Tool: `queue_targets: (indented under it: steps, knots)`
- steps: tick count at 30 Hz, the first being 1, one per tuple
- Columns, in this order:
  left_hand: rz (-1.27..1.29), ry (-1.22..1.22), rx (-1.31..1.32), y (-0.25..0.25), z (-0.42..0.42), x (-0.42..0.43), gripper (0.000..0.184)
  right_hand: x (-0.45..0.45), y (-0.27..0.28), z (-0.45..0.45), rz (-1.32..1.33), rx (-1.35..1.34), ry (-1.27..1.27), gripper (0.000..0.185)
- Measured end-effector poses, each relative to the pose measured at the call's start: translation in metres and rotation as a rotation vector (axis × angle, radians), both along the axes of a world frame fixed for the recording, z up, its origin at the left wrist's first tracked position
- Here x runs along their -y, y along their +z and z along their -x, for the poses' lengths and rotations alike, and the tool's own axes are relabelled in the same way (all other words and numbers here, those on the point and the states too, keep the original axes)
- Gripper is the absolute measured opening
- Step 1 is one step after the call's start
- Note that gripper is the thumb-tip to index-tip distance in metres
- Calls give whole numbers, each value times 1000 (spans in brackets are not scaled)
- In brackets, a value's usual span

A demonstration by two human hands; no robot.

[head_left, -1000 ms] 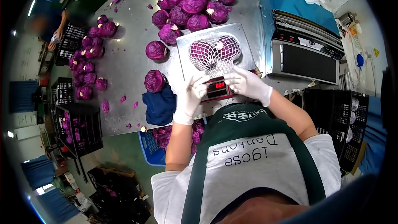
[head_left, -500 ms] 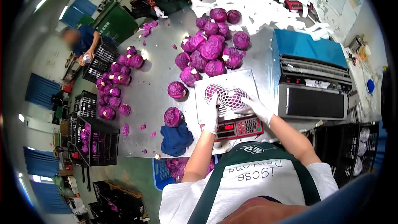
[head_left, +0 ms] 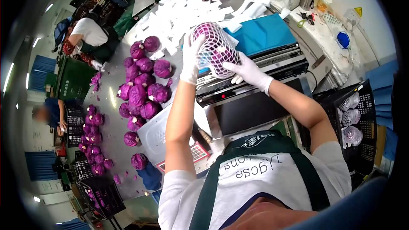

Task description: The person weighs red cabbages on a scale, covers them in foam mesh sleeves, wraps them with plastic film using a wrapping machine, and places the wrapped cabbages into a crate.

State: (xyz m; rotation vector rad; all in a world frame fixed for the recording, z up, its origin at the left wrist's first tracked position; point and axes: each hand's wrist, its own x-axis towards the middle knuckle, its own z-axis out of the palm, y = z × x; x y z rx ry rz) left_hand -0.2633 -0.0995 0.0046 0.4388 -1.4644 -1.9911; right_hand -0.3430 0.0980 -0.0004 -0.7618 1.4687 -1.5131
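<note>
Purple cabbage in a white foam net (head_left: 216,50) is held up between my gloved hands, over the wrapping machine (head_left: 260,106) with its blue top. It looks like two heads, one at each end of the net. My left hand (head_left: 192,57) grips the net's left side, fingers bent around it. On the lower right, my right hand (head_left: 248,73) has its thumb against the net, and its other fingers reach underneath. Left of the machine lies the scale's metal plate (head_left: 154,134), partly behind my left forearm, with its red keypad (head_left: 198,152) showing.
Several loose purple cabbages (head_left: 137,96) sit on the metal table (head_left: 111,121). White foam nets (head_left: 183,15) are heaped at the back. A black crate (head_left: 362,145) at right holds netted cabbages (head_left: 351,118). A co-worker (head_left: 89,36) bends over the table's far left side.
My hands have lifted the netted cabbage off the scale plate and carried it right and away from me, over the wrapping machine. My view has turned right. The co-worker has bent down.
</note>
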Motion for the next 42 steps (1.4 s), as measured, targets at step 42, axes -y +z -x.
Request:
queue_targets:
  steps: [42]
  knots:
    - [399,211,319,-69,54,-12,64,37,-45,140,37,-823,-247,52]
